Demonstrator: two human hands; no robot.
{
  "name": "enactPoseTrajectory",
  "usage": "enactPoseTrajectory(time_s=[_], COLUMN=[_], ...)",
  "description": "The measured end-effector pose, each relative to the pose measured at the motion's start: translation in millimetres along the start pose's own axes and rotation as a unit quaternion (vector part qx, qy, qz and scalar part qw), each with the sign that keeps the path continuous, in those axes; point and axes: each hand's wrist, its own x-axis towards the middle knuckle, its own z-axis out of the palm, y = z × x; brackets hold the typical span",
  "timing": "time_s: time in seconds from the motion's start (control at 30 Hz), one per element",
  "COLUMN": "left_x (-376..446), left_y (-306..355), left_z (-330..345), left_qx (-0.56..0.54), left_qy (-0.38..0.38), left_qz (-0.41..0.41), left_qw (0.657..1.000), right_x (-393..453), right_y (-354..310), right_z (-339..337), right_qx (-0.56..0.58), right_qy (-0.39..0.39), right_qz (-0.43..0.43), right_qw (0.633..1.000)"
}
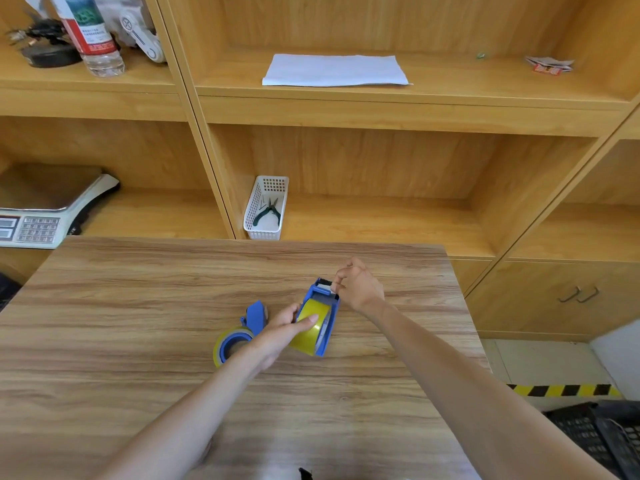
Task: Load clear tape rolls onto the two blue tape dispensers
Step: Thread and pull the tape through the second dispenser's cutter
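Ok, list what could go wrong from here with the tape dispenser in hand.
1. The right hand pinches right beside the serrated cutter of the held tape dispenser; a slip could nick a finger.
2. The left hand steadies only the tape roll, so a hard pull might tip the dispenser or unseat the roll.
3. The second dispenser and its roll lie by the left wrist and could get knocked.
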Motion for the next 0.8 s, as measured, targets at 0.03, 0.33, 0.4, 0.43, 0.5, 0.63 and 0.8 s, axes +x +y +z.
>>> enactPoseTrajectory(time_s=[0.03, 0.33, 0.4, 0.43, 0.5, 0.63, 0.8], left_x=[2, 7, 6, 5, 5, 2, 2], left_y=[-4, 4, 4, 4, 0, -9, 1], left_z=[-4, 4, 5, 3, -2, -14, -9], left_qx=[-0.014, -0.053, -0.046, -0.047, -0.055, -0.079, -0.116], left_qy=[-0.017, 0.111, 0.096, 0.071, 0.008, -0.097, -0.03], left_qz=[0.002, -0.086, -0.068, -0.056, -0.022, -0.01, -0.058], left_qw=[1.0, 0.989, 0.992, 0.995, 0.998, 0.992, 0.991], right_x=[0, 1, 2, 3, 7, 12, 15], right_y=[-1, -8, -7, -5, 3, 13, 10], right_z=[-1, 11, 11, 10, 7, 1, 3], right_qx=[-0.003, 0.025, 0.022, 0.024, 0.028, 0.03, 0.03], right_qy=[-0.001, -0.007, -0.002, 0.003, 0.011, 0.018, 0.028], right_qz=[0.009, 0.069, 0.085, 0.095, 0.114, 0.132, 0.133], right_qw=[1.0, 0.997, 0.996, 0.995, 0.993, 0.991, 0.99])
